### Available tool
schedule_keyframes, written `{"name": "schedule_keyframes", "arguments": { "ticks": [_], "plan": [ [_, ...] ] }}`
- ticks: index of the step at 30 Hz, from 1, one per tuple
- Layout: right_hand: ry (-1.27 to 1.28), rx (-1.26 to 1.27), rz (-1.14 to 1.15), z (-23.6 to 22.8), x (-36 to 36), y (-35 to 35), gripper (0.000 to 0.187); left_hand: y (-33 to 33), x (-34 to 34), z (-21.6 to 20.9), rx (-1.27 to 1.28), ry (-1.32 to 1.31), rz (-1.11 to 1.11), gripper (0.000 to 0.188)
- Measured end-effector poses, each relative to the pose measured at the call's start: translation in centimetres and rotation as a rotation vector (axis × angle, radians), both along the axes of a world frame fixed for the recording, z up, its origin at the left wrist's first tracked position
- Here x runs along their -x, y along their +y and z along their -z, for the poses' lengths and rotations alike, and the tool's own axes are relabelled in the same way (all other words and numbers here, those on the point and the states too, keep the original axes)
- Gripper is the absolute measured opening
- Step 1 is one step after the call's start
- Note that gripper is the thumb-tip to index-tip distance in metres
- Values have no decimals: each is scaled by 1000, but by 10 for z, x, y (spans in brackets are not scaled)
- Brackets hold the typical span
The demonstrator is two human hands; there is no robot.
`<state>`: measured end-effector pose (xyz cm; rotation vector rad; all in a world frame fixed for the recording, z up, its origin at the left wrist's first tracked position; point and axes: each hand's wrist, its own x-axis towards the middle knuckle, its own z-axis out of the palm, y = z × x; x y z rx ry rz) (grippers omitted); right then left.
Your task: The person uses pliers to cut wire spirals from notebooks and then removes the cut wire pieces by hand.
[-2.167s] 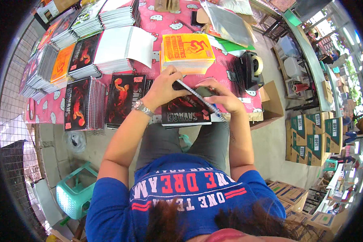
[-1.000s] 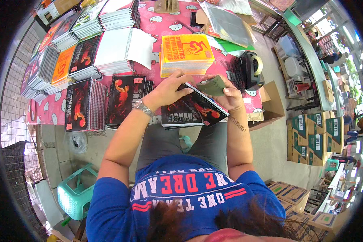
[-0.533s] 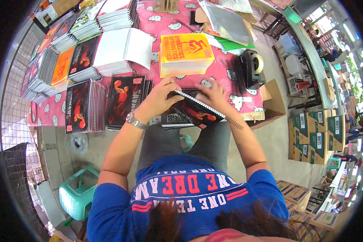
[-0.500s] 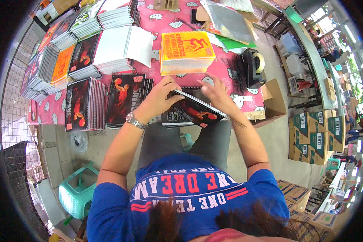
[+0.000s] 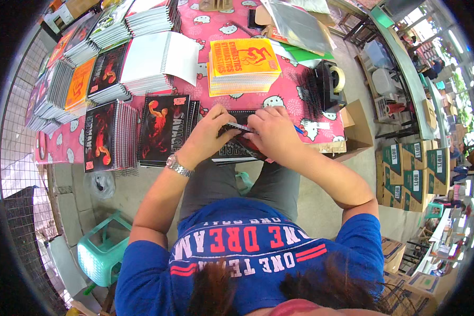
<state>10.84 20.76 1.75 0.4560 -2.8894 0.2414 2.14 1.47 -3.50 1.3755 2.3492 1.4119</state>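
A dark notebook (image 5: pixel 252 141) with a red-orange printed cover is tilted up in front of me, its white page edge partly showing. My left hand (image 5: pixel 216 131) is closed on the left end of its bound edge, thumb and fingers pinching it. Close beside, my right hand (image 5: pixel 273 130) has its fingers bent and pressed onto the same edge. A slim blue piece (image 5: pixel 299 129) sticks out past the right hand's knuckles; its kind is hidden. Beneath lies another dark notebook (image 5: pixel 231 151). Most of the held cover is behind my hands.
Dark notebooks (image 5: pixel 163 124) lie left of my hands, beside a spiral-bound stack (image 5: pixel 113 134). Orange-yellow booklets (image 5: pixel 243 66) are piled behind. Rightward are loose black coils (image 5: pixel 309 95) and a tape dispenser (image 5: pixel 329 87). An opened white-paged stack (image 5: pixel 152 58) and more notebooks fill the far left.
My right hand has moved left along the bound edge, close to my left hand, and its spread fingers have closed in. The coil end hanging by the right wrist no longer shows.
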Motion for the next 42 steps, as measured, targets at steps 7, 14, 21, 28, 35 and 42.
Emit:
{"name": "schedule_keyframes", "arguments": {
  "ticks": [7, 14, 21, 28, 35, 42],
  "plan": [
    [-565, 651, 106, 28, 36, 49, 30, -5, -12, -8, 9, -7, 22, 26],
    [-17, 47, 233, 112, 9, 46, 47, -3, -4, 3, 50, 159, 31, 21],
    [-662, 1437, 241, 46, 20, 56, 40, -4, 4, -5, 8, -93, 92, 27],
    [-633, 1598, -372, 30, 19, 45, 48, 5, 21, -4, 13, -123, 159, 34],
    [-575, 1318, -443, 35, 39, 54, 35, 11, 22, -10, 113, -247, 110, 35],
    [-541, 1141, -188, 60, 39, 54, 31, 11, 27, 0, -10, -175, 118, 37]
  ]
}}
